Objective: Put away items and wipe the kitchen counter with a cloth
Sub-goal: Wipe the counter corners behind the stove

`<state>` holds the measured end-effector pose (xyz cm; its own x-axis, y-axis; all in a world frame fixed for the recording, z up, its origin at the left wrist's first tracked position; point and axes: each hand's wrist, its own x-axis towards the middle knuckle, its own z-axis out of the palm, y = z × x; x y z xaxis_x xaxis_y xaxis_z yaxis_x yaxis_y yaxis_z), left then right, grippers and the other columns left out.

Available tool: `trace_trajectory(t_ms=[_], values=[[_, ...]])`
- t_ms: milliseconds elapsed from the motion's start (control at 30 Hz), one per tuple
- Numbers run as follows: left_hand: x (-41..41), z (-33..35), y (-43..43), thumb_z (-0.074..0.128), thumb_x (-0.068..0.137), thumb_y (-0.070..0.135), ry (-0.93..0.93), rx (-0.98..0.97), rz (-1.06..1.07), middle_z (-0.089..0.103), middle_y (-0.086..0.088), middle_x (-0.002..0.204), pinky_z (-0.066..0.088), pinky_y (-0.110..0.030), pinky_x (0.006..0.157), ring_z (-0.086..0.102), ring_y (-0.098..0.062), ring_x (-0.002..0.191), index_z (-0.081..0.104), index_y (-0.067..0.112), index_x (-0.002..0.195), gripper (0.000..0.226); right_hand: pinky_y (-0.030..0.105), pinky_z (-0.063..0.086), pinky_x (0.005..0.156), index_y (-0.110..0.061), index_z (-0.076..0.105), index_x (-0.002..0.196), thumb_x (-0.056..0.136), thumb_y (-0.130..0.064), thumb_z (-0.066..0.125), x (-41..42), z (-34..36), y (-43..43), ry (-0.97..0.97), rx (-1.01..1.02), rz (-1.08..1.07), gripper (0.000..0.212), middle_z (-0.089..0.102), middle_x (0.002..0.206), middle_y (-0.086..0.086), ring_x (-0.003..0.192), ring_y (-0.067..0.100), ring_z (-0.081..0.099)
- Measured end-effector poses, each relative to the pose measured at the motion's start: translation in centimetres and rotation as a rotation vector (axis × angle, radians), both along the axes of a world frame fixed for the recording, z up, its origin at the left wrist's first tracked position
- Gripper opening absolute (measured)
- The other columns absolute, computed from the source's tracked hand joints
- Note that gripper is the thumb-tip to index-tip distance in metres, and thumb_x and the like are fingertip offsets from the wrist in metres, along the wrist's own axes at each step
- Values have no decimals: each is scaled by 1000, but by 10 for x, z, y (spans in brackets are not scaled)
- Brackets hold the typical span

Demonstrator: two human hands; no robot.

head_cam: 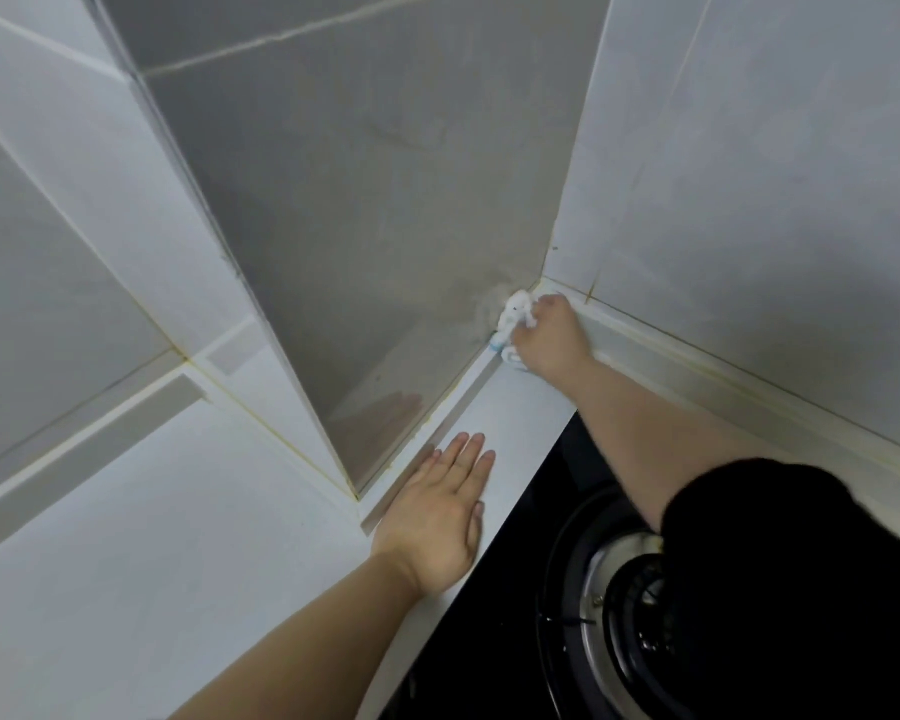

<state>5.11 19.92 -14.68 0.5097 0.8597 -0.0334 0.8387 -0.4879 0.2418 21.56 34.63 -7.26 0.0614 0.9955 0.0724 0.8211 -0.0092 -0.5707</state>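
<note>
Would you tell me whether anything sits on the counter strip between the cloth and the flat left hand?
Nothing visible does: the right hand grips the cloth in the back corner, and the counter runs bare to the left hand.

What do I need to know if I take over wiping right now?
Left hand: flat on the white counter, holding nothing.
Right hand: grips the white-and-blue cloth, pressed into the back corner where the tiled walls meet, past the black hob.
Done: the cloth is at the corner; I cannot tell how much is already clean.
Left: probably the rest of the counter.
</note>
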Motion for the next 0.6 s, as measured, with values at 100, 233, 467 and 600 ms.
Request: trace_trajectory(t_ms=[100,233,467,600], values=[[-1,-3,1,2,91,35,-6,1,15,-12,2,158,-14,-26,116,-16,-12,145,-1,18,152,64,30,40,97,10,43,127,92,-14,53,-16,-2,-6,49,-10,-47,44,40,137,19,114,31,52],[-5,-3,-3,5,90,35,-120,12,7,7,-3,159,-11,-23,115,-1,-15,147,18,14,151,66,18,40,78,7,52,117,88,-20,62,-22,-3,-17,169,-70,-83,41,47,130,15,102,25,58],[-71,-7,-49,40,90,20,-130,41,-201,45,-13,144,33,-44,111,38,-27,136,53,4,134,48,28,46,77,-1,48,120,82,-14,66,-51,3,-65,202,-56,-84,45,56,115,11,100,24,59],[-104,-2,-68,37,93,19,-95,114,-240,54,-15,135,42,-42,104,50,-30,127,61,1,123,42,25,42,81,-6,51,124,85,-12,61,-79,4,-113,46,-18,25,41,48,124,7,103,21,55]])
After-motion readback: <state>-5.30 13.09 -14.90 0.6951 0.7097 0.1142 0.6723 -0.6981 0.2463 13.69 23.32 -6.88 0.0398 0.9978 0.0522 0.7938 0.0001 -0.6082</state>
